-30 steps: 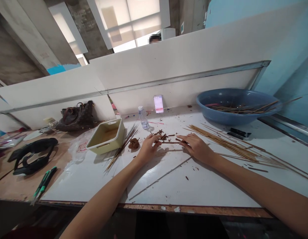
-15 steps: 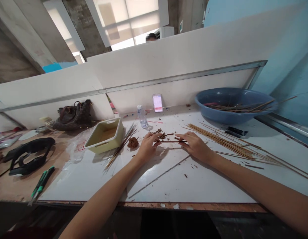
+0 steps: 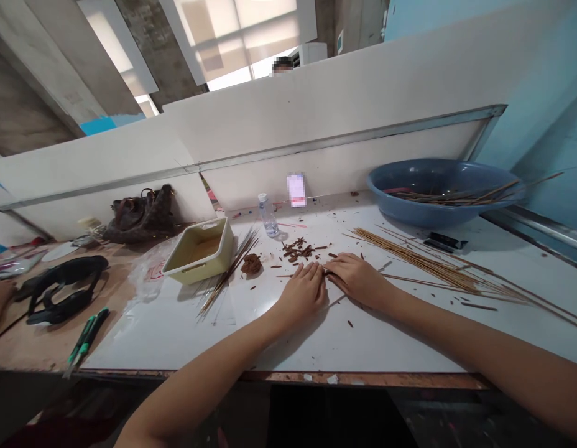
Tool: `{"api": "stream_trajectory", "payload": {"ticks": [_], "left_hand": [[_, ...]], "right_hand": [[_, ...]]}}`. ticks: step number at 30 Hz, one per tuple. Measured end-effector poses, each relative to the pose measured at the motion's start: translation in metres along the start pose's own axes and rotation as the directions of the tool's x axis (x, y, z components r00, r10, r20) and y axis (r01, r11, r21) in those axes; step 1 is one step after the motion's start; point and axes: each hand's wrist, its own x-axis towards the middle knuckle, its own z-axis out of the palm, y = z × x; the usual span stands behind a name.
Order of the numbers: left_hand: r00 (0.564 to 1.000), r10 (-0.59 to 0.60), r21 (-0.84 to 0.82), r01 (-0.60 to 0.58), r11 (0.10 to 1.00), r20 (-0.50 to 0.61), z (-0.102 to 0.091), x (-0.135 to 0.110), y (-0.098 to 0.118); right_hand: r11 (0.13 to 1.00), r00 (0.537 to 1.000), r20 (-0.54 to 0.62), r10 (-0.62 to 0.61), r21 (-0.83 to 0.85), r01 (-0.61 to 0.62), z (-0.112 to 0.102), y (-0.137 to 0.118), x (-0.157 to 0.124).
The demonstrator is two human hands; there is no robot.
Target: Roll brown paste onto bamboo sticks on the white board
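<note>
My left hand (image 3: 303,287) lies palm down on the white board, fingers stretched out flat. Close beside it, fingertips nearly meeting, my right hand (image 3: 356,277) also rests palm down with its fingers laid flat. Under both hands lies a thin brown-coated stick, mostly hidden; its thin bare end (image 3: 285,275) shows left of my left hand. Just beyond the fingers is a pile of broken brown paste pieces (image 3: 298,250). A lump of brown paste (image 3: 251,264) sits to the left.
A yellow bin (image 3: 198,272), thin sticks (image 3: 230,270) and a water bottle (image 3: 268,218) stand left. On the right are bamboo sticks (image 3: 414,261) and a blue basin (image 3: 442,214) holding sticks. A phone (image 3: 296,190) leans on the partition. Cutters (image 3: 87,339) and another person's hand (image 3: 0,302) are far left.
My hands have moved inward along the brown stick until they are side by side. The fingers went from pinching its ends to lying flat over it, covering most of it.
</note>
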Motion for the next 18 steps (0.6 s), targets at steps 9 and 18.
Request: {"api": "stream_trajectory", "payload": {"ticks": [9,18], "left_hand": [[0.982,-0.007,0.113,-0.015,0.993,0.189,-0.003,-0.014,0.01],[0.988,-0.087,0.074,0.078,0.994,0.131,-0.001,-0.012,0.013]], "right_hand": [[0.969,0.985,0.109,0.135,-0.224,-0.108,0.03,-0.051,-0.029],[0.983,0.965,0.215,0.148,-0.14,-0.12,0.03,-0.026,-0.021]]}}
